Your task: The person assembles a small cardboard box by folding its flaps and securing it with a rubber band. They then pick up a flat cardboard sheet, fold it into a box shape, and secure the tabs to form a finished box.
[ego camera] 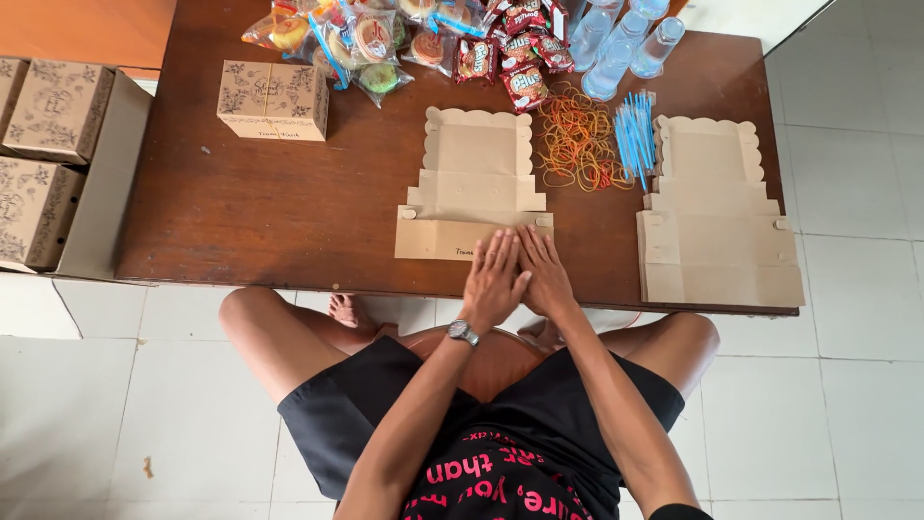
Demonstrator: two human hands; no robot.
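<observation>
Left hand: flat, fingers spread narrow and straight, palm down on the near flap of the flat box blank; holding nothing, only pressing.
Right hand: same pose, touching the left hand along the forefinger edge, fingers extended and empty, resting on the same flap at the bench front edge.
Box blank position: unfolded, lying flat at bench centre, scalloped lid end pointing away, bottom flap under both palms. No walls raised, no tabs tucked.
Second blank: flat too, well apart on the right, untouched.
Done so far: one folded box standing closed on the bench at far left; more finished boxes packed in the open carton on the floor left of the bench.
Left to do: folding of the centre blank looks barely started, likely a first crease being pressed; filling and closing not begun for this one.
Supplies: wrapped snacks and cakes heaped at the far edge, sealed water cups beside them, rubber bands in a loose pile between the two blanks, blue straws just beside the bands.
Hedge: crease under the palms hidden, cannot tell if the flap is already bent.
</observation>
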